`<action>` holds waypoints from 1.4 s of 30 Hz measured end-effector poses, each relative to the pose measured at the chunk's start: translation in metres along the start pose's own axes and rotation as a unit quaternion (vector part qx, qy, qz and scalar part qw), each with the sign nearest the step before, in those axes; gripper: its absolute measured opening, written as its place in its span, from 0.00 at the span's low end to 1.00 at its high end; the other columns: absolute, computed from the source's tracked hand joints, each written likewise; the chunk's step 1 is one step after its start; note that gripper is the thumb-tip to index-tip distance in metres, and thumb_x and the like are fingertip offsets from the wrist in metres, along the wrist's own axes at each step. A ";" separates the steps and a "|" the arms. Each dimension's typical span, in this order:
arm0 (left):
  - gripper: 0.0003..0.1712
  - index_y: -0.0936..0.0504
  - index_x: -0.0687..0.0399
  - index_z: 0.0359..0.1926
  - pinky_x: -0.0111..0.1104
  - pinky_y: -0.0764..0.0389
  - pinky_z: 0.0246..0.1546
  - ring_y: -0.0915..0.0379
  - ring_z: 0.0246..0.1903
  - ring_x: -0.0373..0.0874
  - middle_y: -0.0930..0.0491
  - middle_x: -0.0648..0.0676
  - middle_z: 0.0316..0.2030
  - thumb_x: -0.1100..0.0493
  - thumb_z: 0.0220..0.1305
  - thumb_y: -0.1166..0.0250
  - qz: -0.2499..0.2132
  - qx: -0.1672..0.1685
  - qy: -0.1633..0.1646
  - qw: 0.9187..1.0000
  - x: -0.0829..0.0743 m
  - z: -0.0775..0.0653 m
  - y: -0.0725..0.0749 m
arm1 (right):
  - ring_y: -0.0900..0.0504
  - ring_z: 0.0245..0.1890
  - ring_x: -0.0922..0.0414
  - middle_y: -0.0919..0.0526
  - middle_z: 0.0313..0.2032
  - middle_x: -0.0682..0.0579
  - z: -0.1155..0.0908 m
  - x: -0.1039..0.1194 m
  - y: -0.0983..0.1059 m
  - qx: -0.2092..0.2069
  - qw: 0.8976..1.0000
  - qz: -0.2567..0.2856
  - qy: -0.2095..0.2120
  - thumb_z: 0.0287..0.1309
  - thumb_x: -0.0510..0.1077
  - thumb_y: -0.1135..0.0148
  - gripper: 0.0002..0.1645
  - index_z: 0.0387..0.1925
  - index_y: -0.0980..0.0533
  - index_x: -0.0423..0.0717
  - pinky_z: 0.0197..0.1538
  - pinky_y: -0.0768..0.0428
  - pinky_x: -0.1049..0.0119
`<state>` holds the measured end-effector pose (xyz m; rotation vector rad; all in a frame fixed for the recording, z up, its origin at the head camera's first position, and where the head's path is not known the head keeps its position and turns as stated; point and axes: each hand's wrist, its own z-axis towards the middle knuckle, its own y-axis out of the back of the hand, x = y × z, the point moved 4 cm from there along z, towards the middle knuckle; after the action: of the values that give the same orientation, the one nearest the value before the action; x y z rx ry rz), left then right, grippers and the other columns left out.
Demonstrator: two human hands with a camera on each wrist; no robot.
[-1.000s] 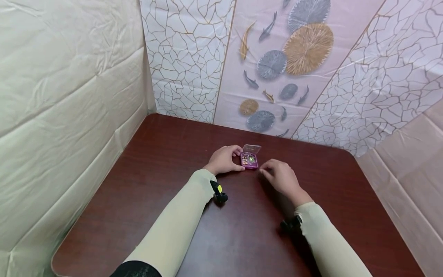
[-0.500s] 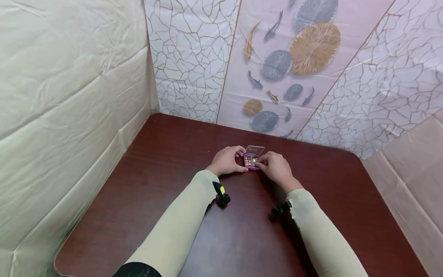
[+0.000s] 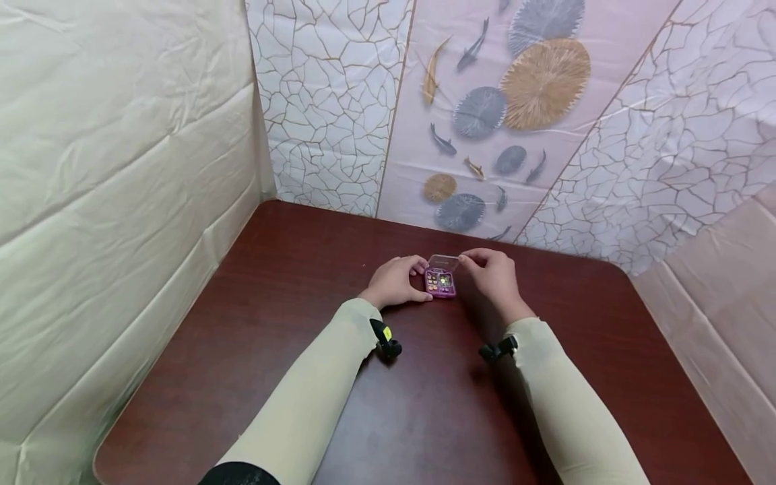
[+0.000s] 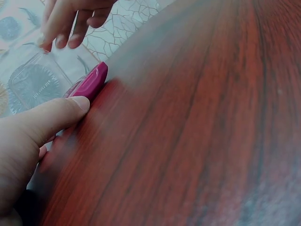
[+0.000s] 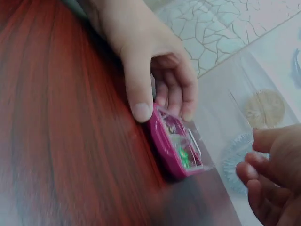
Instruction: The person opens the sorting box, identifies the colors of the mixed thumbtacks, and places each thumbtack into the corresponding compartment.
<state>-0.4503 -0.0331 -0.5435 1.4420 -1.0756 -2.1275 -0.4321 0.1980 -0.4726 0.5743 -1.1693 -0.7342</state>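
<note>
A small magenta case [image 3: 440, 282] with compartments lies on the table, its clear lid [image 3: 444, 262] raised. Small yellow and green pieces sit inside it. My left hand [image 3: 395, 281] grips the case's left side, the thumb at the near edge and the fingers at the far edge. The thumb [image 4: 70, 110] also presses the magenta wall in the left wrist view. At the lid's right corner, my right hand [image 3: 494, 277] has its thumb and forefinger together on the clear plastic. In the right wrist view, the right hand's [image 5: 277, 172] other fingers are bent and apart from the case.
A dark red-brown table [image 3: 291, 337] spreads around both hands. Behind it hangs a patterned cloth [image 3: 327, 121] with fish and leaf shapes. Pale cloth walls [image 3: 121, 202] stand at both sides. A black camera [image 3: 388, 345] is strapped to each wrist.
My right hand comes in from the right to the compartments, then moves up and away to the lid's right corner. The left hand stays on the case.
</note>
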 end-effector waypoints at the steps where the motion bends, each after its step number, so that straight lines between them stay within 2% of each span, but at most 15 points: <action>1: 0.40 0.19 0.36 0.64 0.39 0.22 0.59 0.25 0.55 0.37 0.19 0.38 0.52 0.32 0.55 0.16 -0.001 0.002 0.000 1.000 0.000 0.000 -0.001 | 0.14 0.42 0.50 0.08 0.39 0.50 0.001 0.000 -0.001 0.008 1.000 0.001 -0.009 0.78 0.56 0.31 0.16 0.49 0.09 0.50 0.43 0.19 0.53; 3: 0.40 0.19 0.36 0.64 0.39 0.22 0.60 0.25 0.55 0.36 0.19 0.38 0.52 0.32 0.55 0.16 -0.001 0.007 0.000 1.000 0.001 -0.001 -0.004 | 0.14 0.41 0.50 0.07 0.38 0.50 0.000 0.000 -0.002 0.022 0.999 0.011 -0.034 0.78 0.57 0.31 0.18 0.49 0.08 0.48 0.42 0.18 0.55; 8: 0.41 0.19 0.37 0.66 0.40 0.21 0.60 0.23 0.56 0.37 0.18 0.40 0.54 0.32 0.56 0.16 -0.005 0.015 0.000 1.000 -0.004 -0.004 -0.002 | 0.11 0.33 0.52 0.07 0.36 0.47 -0.004 -0.005 -0.002 0.035 0.994 0.059 -0.084 0.76 0.57 0.29 0.20 0.49 0.08 0.46 0.35 0.14 0.62; 12: 0.41 0.19 0.37 0.67 0.41 0.21 0.60 0.23 0.58 0.38 0.18 0.41 0.56 0.34 0.57 0.16 -0.009 0.015 0.008 1.000 -0.007 -0.003 0.005 | 0.10 0.31 0.52 0.07 0.38 0.47 -0.004 -0.005 0.002 0.040 0.991 0.081 -0.094 0.73 0.58 0.26 0.19 0.49 0.08 0.47 0.33 0.14 0.64; 16: 0.40 0.19 0.38 0.67 0.41 0.22 0.61 0.23 0.58 0.39 0.17 0.41 0.56 0.34 0.57 0.16 -0.014 0.012 0.008 1.000 -0.006 0.000 0.008 | 0.10 0.32 0.53 0.06 0.41 0.47 -0.008 -0.003 0.003 0.044 0.992 0.079 -0.089 0.72 0.58 0.25 0.18 0.49 0.07 0.49 0.34 0.14 0.64; 20: 0.39 0.19 0.37 0.64 0.40 0.22 0.61 0.23 0.57 0.39 0.17 0.41 0.54 0.35 0.56 0.15 -0.022 0.010 0.006 1.000 -0.004 0.001 0.008 | 0.11 0.28 0.55 0.07 0.41 0.49 -0.017 -0.005 0.001 0.033 0.995 0.063 -0.067 0.71 0.57 0.24 0.16 0.48 0.06 0.51 0.33 0.16 0.66; 24: 0.37 0.18 0.35 0.62 0.39 0.22 0.60 0.23 0.55 0.38 0.17 0.42 0.53 0.36 0.55 0.14 -0.025 0.008 0.005 1.000 -0.003 0.000 0.008 | 0.13 0.27 0.57 0.07 0.33 0.51 -0.024 -0.005 -0.003 0.016 0.999 0.039 -0.021 0.70 0.53 0.22 0.12 0.45 0.06 0.50 0.33 0.19 0.66; 26: 0.37 0.18 0.35 0.62 0.39 0.22 0.59 0.23 0.55 0.39 0.17 0.42 0.52 0.36 0.55 0.14 -0.026 0.007 0.003 1.000 -0.004 -0.001 0.009 | 0.14 0.29 0.56 0.08 0.30 0.52 -0.027 -0.005 -0.004 0.004 1.000 0.027 0.008 0.69 0.51 0.21 0.10 0.44 0.06 0.50 0.35 0.19 0.63; 30: 0.37 0.18 0.35 0.63 0.39 0.22 0.60 0.23 0.55 0.39 0.17 0.42 0.53 0.35 0.55 0.14 -0.021 0.009 0.002 1.000 -0.005 -0.001 0.008 | 0.10 0.37 0.51 0.06 0.34 0.50 -0.034 -0.003 -0.005 -0.013 0.998 0.008 0.060 0.67 0.46 0.19 0.07 0.42 0.06 0.48 0.42 0.14 0.52; 33: 0.39 0.19 0.35 0.64 0.39 0.22 0.59 0.23 0.55 0.38 0.17 0.42 0.53 0.35 0.55 0.15 -0.015 0.013 0.005 1.000 -0.004 -0.002 0.007 | 0.08 0.42 0.49 0.06 0.38 0.48 -0.037 -0.002 -0.007 -0.012 0.997 -0.001 0.081 0.66 0.45 0.19 0.08 0.43 0.06 0.47 0.47 0.12 0.47; 39: 0.41 0.20 0.38 0.66 0.41 0.21 0.58 0.23 0.55 0.39 0.17 0.42 0.53 0.36 0.54 0.14 -0.022 0.004 0.002 1.000 -0.005 -0.003 0.006 | 0.08 0.43 0.48 0.06 0.40 0.48 -0.039 0.000 -0.010 -0.016 0.992 -0.029 0.120 0.67 0.44 0.20 0.09 0.44 0.06 0.45 0.49 0.12 0.46; 42: 0.42 0.20 0.37 0.67 0.40 0.21 0.58 0.23 0.55 0.39 0.17 0.42 0.54 0.36 0.54 0.14 -0.021 0.009 0.002 1.000 -0.005 -0.003 0.002 | 0.07 0.41 0.49 0.06 0.39 0.48 -0.044 0.001 -0.010 -0.015 0.990 -0.045 0.129 0.66 0.43 0.19 0.08 0.44 0.06 0.45 0.48 0.11 0.46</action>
<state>-0.4460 -0.0323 -0.5395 1.4903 -1.0741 -2.1482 -0.3922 0.1925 -0.4926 0.6794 -0.8954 -0.7296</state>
